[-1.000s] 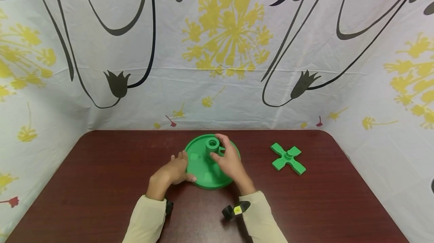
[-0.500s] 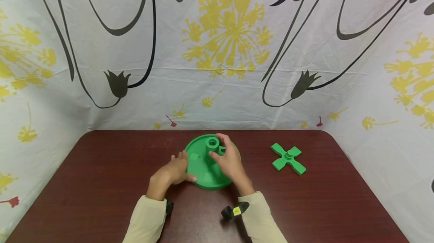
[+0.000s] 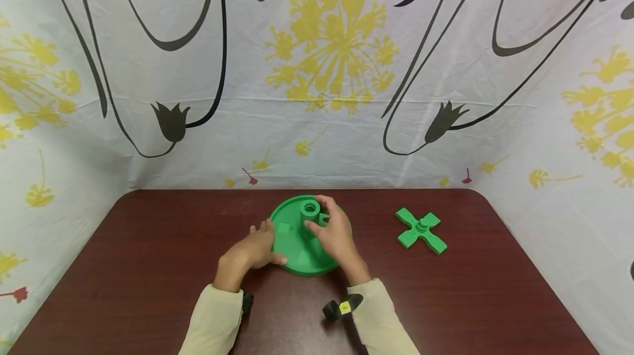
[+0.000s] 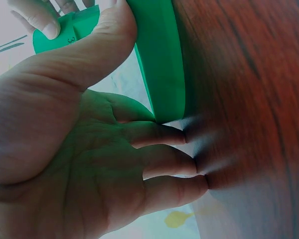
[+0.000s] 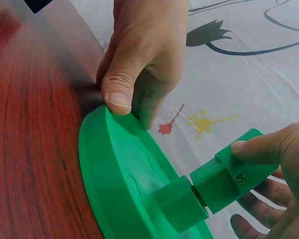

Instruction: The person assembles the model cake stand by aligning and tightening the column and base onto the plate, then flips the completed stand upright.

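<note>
A round green dish (image 3: 292, 253) with a raised rim lies on the table in the head view. From its middle rises a green cylinder (image 3: 310, 211) with a hole in its top; the right wrist view shows this upper piece (image 5: 224, 179), marked 3A, on a shorter green post (image 5: 179, 204). My right hand (image 3: 339, 234) holds the upper piece between thumb and fingers. On the dish's left rim, my left hand (image 3: 252, 247) grips with the thumb at the near side and fingers farther back. In the left wrist view, the fingertips of the left hand (image 4: 104, 149) reach the tabletop.
A green cross-shaped piece (image 3: 421, 228) with a small central peg lies on the dark red table (image 3: 148, 267), right of the dish. Behind the table hangs a white cloth (image 3: 267, 140) with yellow and grey plant patterns, which also runs along both sides.
My right wrist has shifted very slightly to the left. The left hand, the dish and the cross-shaped piece have kept their places.
</note>
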`<action>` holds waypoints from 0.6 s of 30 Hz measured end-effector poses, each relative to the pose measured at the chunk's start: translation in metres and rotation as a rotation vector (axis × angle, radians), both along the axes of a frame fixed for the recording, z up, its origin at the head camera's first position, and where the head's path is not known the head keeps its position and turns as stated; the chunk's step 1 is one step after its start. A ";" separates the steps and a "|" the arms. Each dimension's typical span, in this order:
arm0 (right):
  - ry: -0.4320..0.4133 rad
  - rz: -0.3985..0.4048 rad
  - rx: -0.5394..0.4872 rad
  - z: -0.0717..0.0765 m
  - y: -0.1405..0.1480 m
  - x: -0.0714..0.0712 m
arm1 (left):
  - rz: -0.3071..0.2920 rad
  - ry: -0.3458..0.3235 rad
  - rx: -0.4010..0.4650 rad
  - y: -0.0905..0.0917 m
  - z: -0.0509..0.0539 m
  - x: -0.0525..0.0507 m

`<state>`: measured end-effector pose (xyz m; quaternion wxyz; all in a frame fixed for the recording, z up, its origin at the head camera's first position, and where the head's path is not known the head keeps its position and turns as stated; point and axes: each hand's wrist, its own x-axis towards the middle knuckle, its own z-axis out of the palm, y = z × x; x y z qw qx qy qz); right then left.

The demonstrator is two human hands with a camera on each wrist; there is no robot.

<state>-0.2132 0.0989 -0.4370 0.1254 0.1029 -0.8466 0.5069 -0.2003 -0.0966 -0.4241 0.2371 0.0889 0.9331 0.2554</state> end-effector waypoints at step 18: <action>-0.010 0.013 0.004 -0.001 0.000 0.001 | -0.016 0.019 -0.010 0.000 0.000 0.000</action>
